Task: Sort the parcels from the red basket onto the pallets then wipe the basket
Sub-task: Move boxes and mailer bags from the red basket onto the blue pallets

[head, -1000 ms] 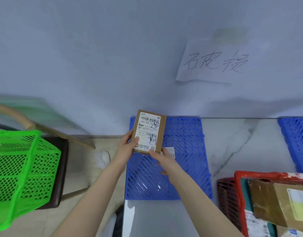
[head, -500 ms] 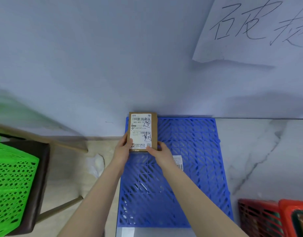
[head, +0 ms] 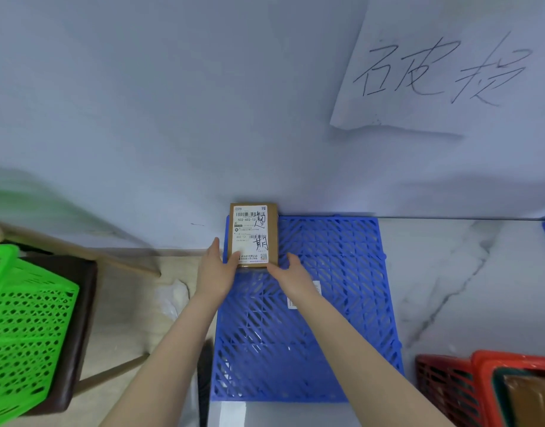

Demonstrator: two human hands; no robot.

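Here, a brown parcel (head: 254,235) sits at the far left corner of the blue pallet (head: 332,272), its white label turned up towards the camera and its far edge against the wall; whether it lies flat or leans cannot be told. The left hand (head: 217,269) holds the near left corner, thumb pressed on the label and fingers stretched along the parcel's left side; the right hand (head: 288,272) holds the near right corner, its fingers bent in against the near edge. The pallet lies on a pale marbled counter (head: 449,272), flush with the counter's left end; a small white sticker (head: 318,288) shows on its lattice beside the right wrist. At the near right stands the red basket (head: 483,362), well apart from the hands, with another brown box (head: 531,396) inside it. Off the counter to the left, a green basket (head: 24,322) rests on a dark stool (head: 84,303). A handwritten paper sign (head: 443,66) hangs on the wall at the far right.
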